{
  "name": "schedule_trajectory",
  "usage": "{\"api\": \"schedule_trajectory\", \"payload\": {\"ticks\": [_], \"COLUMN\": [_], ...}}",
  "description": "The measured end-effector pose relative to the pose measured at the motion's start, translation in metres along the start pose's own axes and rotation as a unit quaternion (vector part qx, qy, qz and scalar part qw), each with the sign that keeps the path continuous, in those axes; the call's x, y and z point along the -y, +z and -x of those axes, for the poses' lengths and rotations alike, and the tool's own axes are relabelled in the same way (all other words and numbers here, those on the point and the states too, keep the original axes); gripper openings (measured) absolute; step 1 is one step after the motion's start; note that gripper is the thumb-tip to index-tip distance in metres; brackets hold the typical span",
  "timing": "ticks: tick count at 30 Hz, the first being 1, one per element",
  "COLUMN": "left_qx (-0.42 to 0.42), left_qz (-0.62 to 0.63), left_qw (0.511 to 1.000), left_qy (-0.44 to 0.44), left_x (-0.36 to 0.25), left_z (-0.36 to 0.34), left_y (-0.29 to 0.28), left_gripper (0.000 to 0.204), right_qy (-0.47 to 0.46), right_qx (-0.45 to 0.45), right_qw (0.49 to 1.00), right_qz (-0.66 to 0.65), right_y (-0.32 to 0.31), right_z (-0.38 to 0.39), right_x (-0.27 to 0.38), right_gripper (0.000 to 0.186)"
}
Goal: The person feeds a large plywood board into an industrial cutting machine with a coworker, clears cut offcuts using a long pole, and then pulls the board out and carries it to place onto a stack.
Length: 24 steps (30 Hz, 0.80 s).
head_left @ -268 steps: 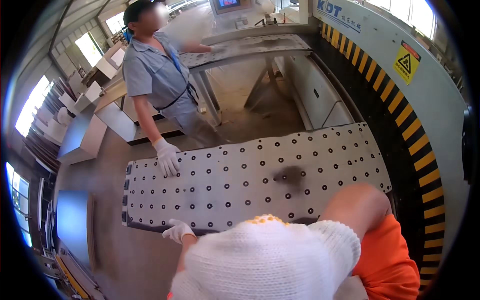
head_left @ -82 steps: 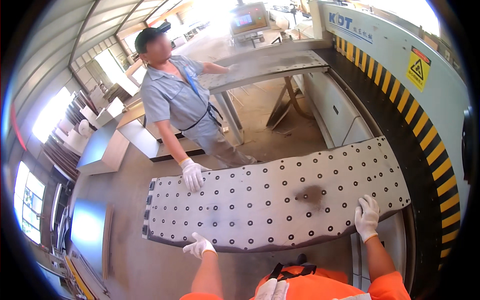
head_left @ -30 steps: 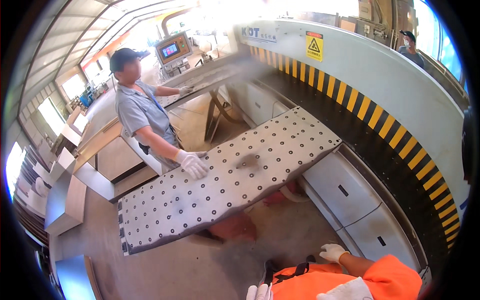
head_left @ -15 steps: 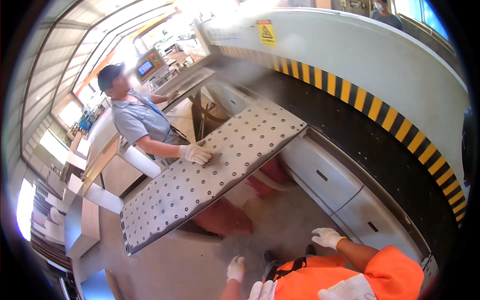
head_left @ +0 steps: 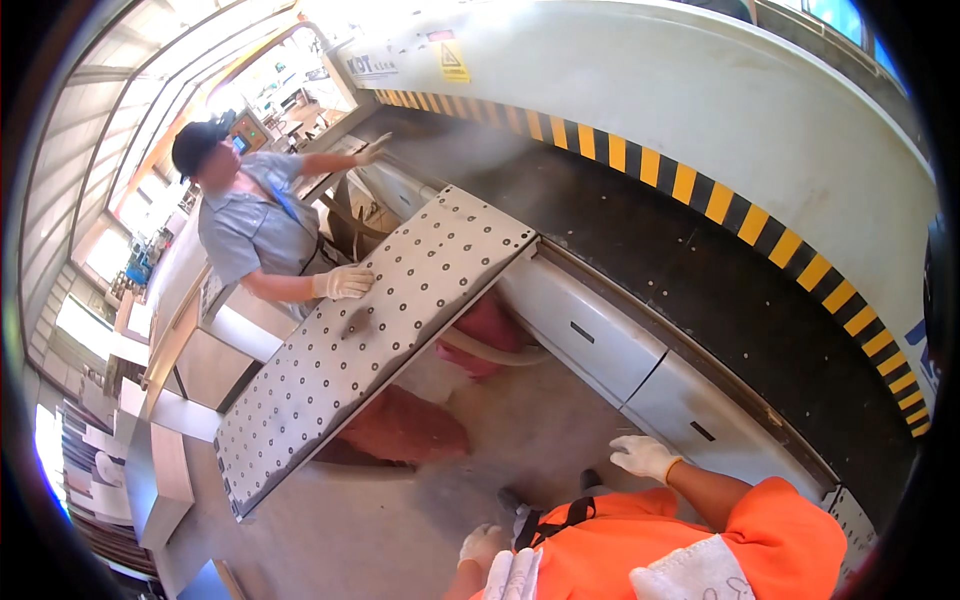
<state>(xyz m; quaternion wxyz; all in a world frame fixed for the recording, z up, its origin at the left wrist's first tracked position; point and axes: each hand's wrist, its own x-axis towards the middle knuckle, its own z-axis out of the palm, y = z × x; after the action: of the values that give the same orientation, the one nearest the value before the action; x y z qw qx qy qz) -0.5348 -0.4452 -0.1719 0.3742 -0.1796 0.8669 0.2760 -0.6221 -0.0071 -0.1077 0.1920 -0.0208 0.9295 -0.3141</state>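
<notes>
My right hand (head_left: pixel 645 456), in a white knit glove, is raised with fingers apart beside the machine's grey side panels (head_left: pixel 585 322), holding nothing. Low at the centre, my left hand (head_left: pixel 481 547), also gloved, hangs open near my orange clothing (head_left: pixel 760 550), where spare white gloves (head_left: pixel 513 578) are tucked. Beyond both hands lies a pale support table (head_left: pixel 375 315) with rows of dark round fittings. A co-worker in grey-blue (head_left: pixel 245 215) stands behind it, one gloved hand (head_left: pixel 343 282) resting on its top, the other (head_left: pixel 372 150) stretched toward the machine.
A long machine beam (head_left: pixel 660 90) with yellow-black striping runs over a dark bed (head_left: pixel 690 275) along the right. A screen (head_left: pixel 242 137) is partly behind the co-worker. Boxy panels (head_left: pixel 215 370) stand at left. Red bags (head_left: pixel 400 430) and a hose (head_left: pixel 500 350) lie under the support table.
My hands left the table's near edge earlier and are now lower, apart from it. My view has swung right along the machine. The co-worker's far hand has lifted and reached outward.
</notes>
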Motion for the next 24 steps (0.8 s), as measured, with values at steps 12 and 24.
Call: {"api": "schedule_trajectory", "payload": {"ticks": [12, 24], "left_qx": [-0.029, 0.021], "left_qz": [0.108, 0.129], "left_qw": [0.993, 0.99], "left_qy": [-0.036, -0.051], "left_x": [-0.014, 0.014], "left_z": [0.011, 0.007], "left_y": [0.028, 0.012], "left_gripper": [0.055, 0.061], "right_qy": [-0.022, -0.043], "right_qx": [0.07, 0.02], "right_qw": [0.997, 0.997], "right_qz": [0.005, -0.056], "right_y": [-0.015, -0.033], "right_z": [-0.02, -0.018], "right_x": [0.035, 0.057], "right_gripper": [0.059, 0.059]}}
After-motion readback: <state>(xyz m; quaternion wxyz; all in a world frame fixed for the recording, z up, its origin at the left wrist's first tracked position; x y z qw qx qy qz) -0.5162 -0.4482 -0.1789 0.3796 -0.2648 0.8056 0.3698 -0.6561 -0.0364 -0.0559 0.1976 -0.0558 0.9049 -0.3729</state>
